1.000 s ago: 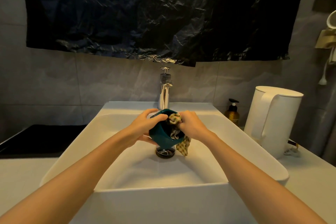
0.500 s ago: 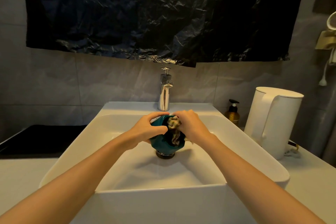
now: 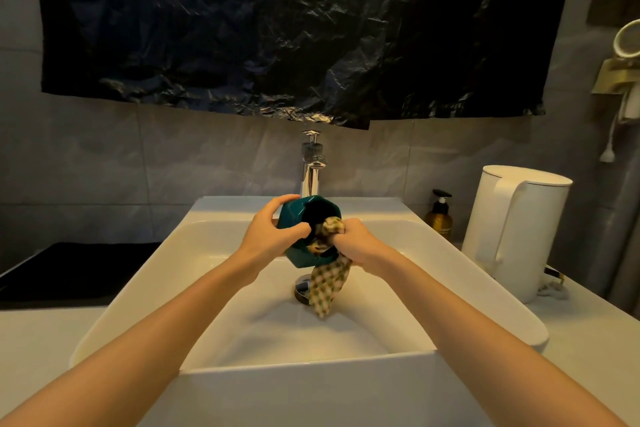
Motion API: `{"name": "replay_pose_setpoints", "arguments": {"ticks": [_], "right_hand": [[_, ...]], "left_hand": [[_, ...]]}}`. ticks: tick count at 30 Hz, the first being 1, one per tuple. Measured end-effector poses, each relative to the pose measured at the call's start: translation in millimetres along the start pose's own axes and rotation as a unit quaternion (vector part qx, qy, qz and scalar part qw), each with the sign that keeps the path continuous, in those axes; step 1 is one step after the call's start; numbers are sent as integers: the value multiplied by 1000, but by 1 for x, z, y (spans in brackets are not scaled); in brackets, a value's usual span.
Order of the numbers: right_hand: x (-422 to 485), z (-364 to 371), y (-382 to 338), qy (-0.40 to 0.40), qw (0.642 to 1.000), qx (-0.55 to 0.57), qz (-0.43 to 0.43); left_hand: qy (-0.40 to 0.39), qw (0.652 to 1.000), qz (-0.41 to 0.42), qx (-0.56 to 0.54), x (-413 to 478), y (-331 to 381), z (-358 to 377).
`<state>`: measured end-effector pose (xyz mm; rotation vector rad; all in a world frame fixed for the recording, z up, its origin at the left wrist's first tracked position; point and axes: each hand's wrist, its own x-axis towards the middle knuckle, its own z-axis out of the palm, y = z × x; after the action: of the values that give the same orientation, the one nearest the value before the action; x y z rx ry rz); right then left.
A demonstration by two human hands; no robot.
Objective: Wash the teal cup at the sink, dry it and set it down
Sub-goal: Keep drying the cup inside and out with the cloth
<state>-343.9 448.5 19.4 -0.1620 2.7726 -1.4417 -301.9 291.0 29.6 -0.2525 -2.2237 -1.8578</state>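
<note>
The teal cup [image 3: 294, 218] is held above the white sink [image 3: 214, 288], tipped on its side with its dark mouth facing me and to the right. My left hand [image 3: 270, 236] grips its left wall, thumb at the rim. My right hand [image 3: 360, 246] holds a checked cloth [image 3: 327, 282], one end pushed into the cup's mouth, the other end hanging down over the drain [image 3: 303, 289]. The chrome tap [image 3: 311, 166] stands just behind the cup with no water running.
A white kettle [image 3: 516, 229] stands on the counter right of the sink, with an amber pump bottle [image 3: 439, 218] behind it. A black mat [image 3: 69, 267] lies left of the sink. A black plastic sheet [image 3: 277, 28] covers the wall above.
The cup has been turned and lifted, so its mouth now faces me. The cloth's loose end has dropped out and hangs below my right hand.
</note>
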Motion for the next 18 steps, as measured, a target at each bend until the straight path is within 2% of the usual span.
{"name": "replay_pose_setpoints", "arguments": {"ticks": [2, 4, 7, 9, 11, 13, 15, 18], "right_hand": [[0, -1, 2, -29, 999, -28, -29], [-1, -5, 1, 4, 992, -80, -93], [0, -12, 4, 63, 953, -213, -207], [0, -12, 8, 49, 924, -293, -240], [-2, -11, 8, 43, 918, -310, -244], [-6, -14, 4, 53, 937, -250, -238], [-8, -15, 1, 34, 968, -140, -206], [-8, -10, -1, -75, 992, 46, -88]], "left_hand": [[-6, 1000, 2, 10, 0, 0, -3], [-26, 999, -9, 18, -1, 1, -4], [-85, 994, -18, 60, -3, 0, -3], [-114, 989, -31, 85, -5, -1, 0], [-121, 988, -39, 90, -5, -1, 2], [-104, 990, -41, 85, -5, -1, 2], [-72, 995, -50, 56, -3, 0, -1], [-30, 997, -68, -2, 0, 0, -6]]}}
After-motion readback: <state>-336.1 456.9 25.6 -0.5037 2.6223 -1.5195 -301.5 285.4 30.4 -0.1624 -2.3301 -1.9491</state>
